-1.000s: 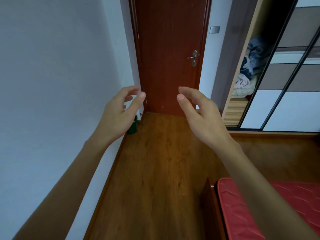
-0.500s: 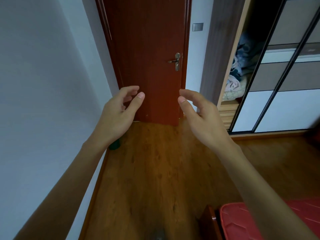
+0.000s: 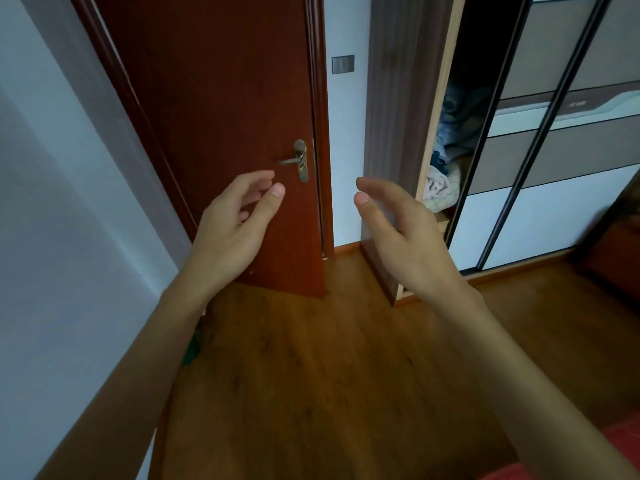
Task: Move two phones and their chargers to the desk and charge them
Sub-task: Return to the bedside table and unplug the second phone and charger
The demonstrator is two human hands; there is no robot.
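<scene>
Bare hands, left and right, hover empty, fingers loosely curled.

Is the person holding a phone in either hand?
No, the left hand and the right hand are both empty, fingers loosely spread in the air in front of the red-brown door.

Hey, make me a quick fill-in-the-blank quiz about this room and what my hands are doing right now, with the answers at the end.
1. Both the left hand and the right hand are open and hold ____.
2. The red-brown door ahead is ____.
3. The door handle sits on the door's ____ side.
4. Clothes are piled inside the open ____.

Answers: nothing; closed; right; wardrobe
</scene>
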